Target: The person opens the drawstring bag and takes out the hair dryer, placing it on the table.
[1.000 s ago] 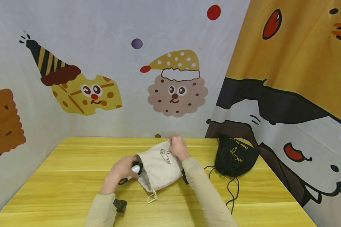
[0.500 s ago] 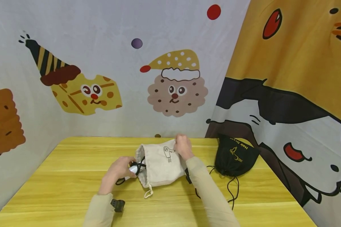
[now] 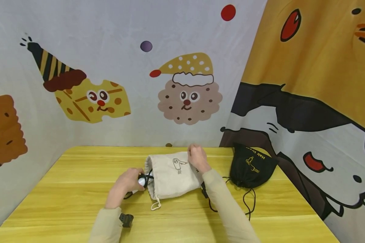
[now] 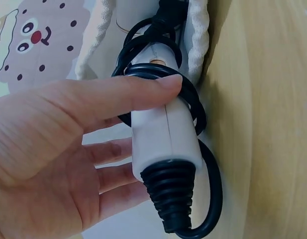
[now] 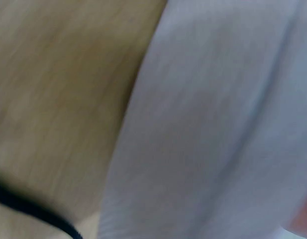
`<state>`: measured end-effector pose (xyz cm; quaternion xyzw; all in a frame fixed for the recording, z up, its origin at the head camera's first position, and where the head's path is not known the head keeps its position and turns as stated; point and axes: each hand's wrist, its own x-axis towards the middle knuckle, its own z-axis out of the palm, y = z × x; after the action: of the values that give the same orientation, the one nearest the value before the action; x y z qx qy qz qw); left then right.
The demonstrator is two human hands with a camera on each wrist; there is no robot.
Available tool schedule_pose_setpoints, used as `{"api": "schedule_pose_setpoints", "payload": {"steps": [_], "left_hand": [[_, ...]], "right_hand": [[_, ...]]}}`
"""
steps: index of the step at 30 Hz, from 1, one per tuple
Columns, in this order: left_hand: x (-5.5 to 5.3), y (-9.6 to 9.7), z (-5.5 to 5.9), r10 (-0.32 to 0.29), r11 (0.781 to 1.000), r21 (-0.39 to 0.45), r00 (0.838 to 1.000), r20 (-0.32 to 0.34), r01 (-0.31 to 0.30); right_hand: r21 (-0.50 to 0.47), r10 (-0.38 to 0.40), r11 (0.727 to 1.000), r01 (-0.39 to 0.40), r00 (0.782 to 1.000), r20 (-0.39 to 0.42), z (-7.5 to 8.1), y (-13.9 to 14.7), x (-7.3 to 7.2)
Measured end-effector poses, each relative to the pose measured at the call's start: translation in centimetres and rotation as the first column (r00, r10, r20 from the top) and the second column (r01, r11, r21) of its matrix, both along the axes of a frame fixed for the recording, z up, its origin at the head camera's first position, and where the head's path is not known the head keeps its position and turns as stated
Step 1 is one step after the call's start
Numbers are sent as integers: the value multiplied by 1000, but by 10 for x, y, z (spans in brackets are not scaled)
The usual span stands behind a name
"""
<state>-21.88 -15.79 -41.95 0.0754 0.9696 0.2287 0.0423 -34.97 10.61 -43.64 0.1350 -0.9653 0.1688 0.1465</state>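
Note:
A cream cloth drawstring bag [image 3: 173, 180] with a printed hair dryer drawing lies on its side, its mouth facing left. Out of that mouth sticks the white handle of a hair dryer [image 4: 163, 134], with its black cord [image 4: 143, 69] wound round it. My left hand [image 3: 128, 180] grips this handle, thumb over the top and fingers behind. The dryer's head is hidden in the cloth. At the bag's far right corner, my right hand [image 3: 197, 158] grips the fabric with curled fingers. The right wrist view is blurred and mostly filled by the bag's cloth.
To the right lies a black drawstring pouch [image 3: 252, 167] lettered "Hair Dryer", its black strings trailing toward the front. The yellow wooden table [image 3: 79, 202] ends at a printed cloth backdrop [image 3: 109, 135] at the back.
My right hand has drawn the bag to the right and its mouth has turned. More of the cord-wrapped handle shows outside it. The left hand keeps its grip, almost in place.

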Motion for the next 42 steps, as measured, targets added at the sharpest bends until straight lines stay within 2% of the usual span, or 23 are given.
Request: {"api": "schedule_pose_setpoints", "payload": {"steps": [2, 5, 9, 12, 16, 21, 32, 42], "left_hand": [[0, 2, -1, 2, 1000, -18, 1000, -3, -2], [0, 5, -2, 5, 999, -51, 1000, -3, -5], [-2, 9, -4, 9, 996, -89, 1000, -19, -11], [-3, 12, -6, 21, 995, -97, 999, -27, -23], [-4, 13, -6, 33, 994, -102, 999, -22, -35], [-3, 12, -3, 37, 993, -114, 999, -15, -38], [0, 3, 1, 35, 992, -122, 999, -4, -35], [8, -6, 11, 31, 996, -87, 993, 113, -21]], "right_hand": [[18, 38, 999, -38, 999, 6, -1, 2, 2], [28, 117, 993, -119, 991, 66, -2, 4, 5], [54, 214, 972, -230, 955, 203, -5, 5, 8], [81, 239, 958, -274, 925, 294, -9, 6, 9], [94, 254, 949, -301, 906, 338, -13, 5, 12], [123, 273, 938, -325, 908, 319, -14, 6, 13], [146, 222, 947, -287, 910, 350, -10, 1, 18], [138, 219, 948, -286, 904, 368, -10, 2, 17]]}}
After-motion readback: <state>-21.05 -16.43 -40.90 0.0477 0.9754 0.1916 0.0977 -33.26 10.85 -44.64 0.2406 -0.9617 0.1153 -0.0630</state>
